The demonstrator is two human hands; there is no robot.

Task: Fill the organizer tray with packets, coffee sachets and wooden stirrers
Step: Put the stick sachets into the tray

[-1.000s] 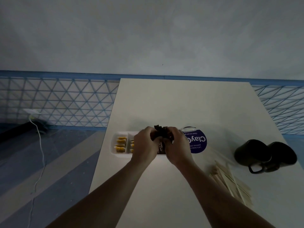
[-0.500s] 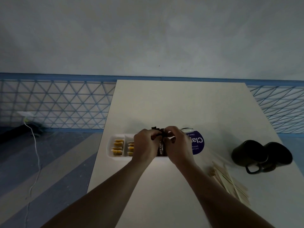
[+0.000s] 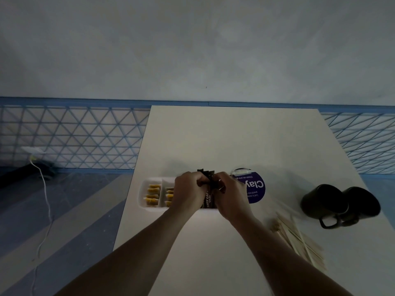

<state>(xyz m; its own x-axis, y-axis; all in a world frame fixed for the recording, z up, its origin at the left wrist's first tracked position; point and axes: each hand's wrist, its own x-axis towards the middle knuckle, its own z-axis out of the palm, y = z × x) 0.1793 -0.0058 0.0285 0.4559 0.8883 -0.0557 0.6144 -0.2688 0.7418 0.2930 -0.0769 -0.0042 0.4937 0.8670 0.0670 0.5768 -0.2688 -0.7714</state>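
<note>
Your left grip (image 3: 188,191) and right grip (image 3: 232,195) both curl round a bundle of dark coffee sachets (image 3: 207,198), held upright over the organizer tray (image 3: 141,195), beside its compartments of yellow packets (image 3: 152,194). The sachets look light, thin and slick, so pinch them low at the sides so none fan out. The wooden stirrers (image 3: 299,238) lie loose on the pale, smooth bench (image 3: 235,135) near two dark mugs (image 3: 339,205) — a grey wall stands behind.

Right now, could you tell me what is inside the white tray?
In the tray, two left compartments hold yellow packets. The left hand and right hand grip dark sachets further right and cover the rest.
</note>
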